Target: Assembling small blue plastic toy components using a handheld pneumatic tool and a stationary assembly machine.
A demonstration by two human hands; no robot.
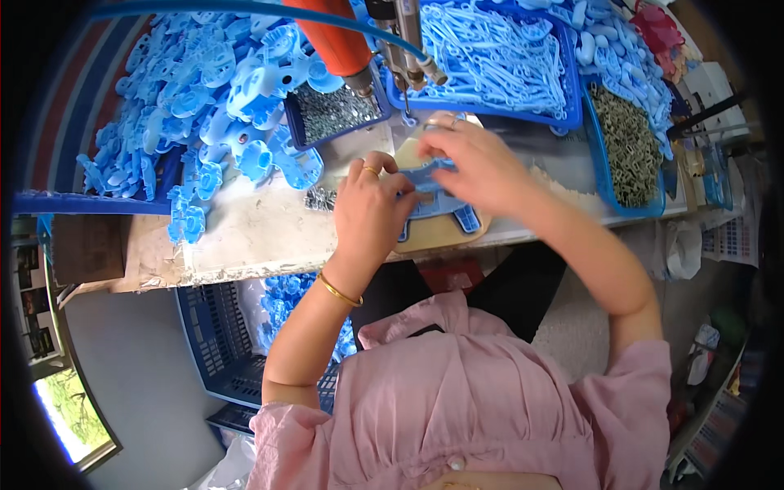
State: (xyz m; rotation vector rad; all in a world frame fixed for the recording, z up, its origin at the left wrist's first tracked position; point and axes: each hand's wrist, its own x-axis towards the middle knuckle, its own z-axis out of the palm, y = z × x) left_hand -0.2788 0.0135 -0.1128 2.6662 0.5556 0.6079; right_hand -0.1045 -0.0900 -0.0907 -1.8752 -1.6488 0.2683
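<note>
A light blue plastic part (pixel 421 178) with short legs lies on a tan board (pixel 445 234) at the bench's front edge. My left hand (pixel 369 200) is closed on the part's left side, thumb and fingertips against it. My right hand (pixel 482 167) hovers over its right side, slightly blurred, with fingers bent and thumb apart; I see nothing held in it. Above the part hangs an orange power screwdriver (pixel 333 41), next to a metal spindle with a thin bit (pixel 406 96). Both hands partly hide the part.
A heap of blue plastic shells (pixel 184 90) fills the left. Behind stand a dark tray of small screws (pixel 333 114) and a blue tray of slender blue pieces (pixel 490 61). At right is a bin of small metal pieces (pixel 627 147). A dark crate (pixel 216 343) sits below the bench.
</note>
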